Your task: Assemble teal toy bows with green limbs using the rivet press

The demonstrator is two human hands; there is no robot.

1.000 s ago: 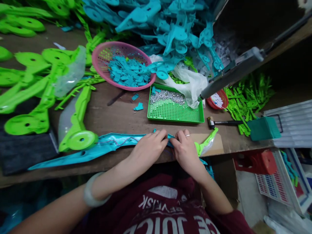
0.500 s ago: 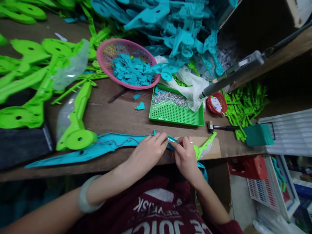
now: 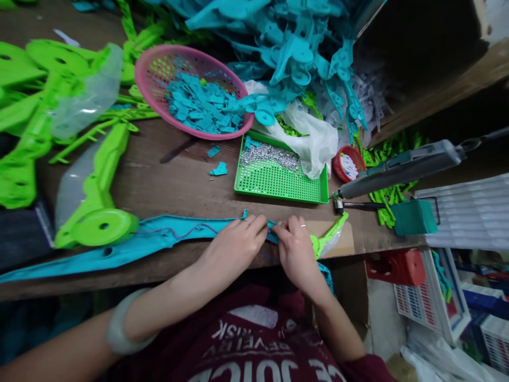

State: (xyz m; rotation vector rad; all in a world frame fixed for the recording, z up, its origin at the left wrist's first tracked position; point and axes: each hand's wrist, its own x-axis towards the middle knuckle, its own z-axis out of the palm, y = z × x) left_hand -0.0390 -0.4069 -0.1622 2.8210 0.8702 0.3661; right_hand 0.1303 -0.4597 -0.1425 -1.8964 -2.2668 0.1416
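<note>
A long, curved blue plastic shell (image 3: 155, 233) lies along the front edge of the bench, with a thin purple wire running inside it. My left hand (image 3: 240, 241) is closed on the shell right of its middle, fingers bent over the top. Close beside it, my right hand (image 3: 298, 252) pinches at the same shell; what lies under its fingertips is hidden. A green piece with a round disc (image 3: 104, 226) rests over the shell's left part. To the right of my right hand, a smaller green piece with a clear blade (image 3: 332, 237) lies on cardboard (image 3: 345, 244).
Beyond my hands sit a green tray (image 3: 278, 183) of small screws and a pink basket (image 3: 143, 79) of small blue parts. A power screwdriver (image 3: 401, 167) hangs at right above a hammer (image 3: 363, 205). A small red basket (image 3: 342, 168) and piles of green and blue parts surround them.
The hanging screwdriver has swung to the right and lower. The view has shifted slightly, moving the bench things leftward. Both hands stay on the blue shell with little change in their grip.
</note>
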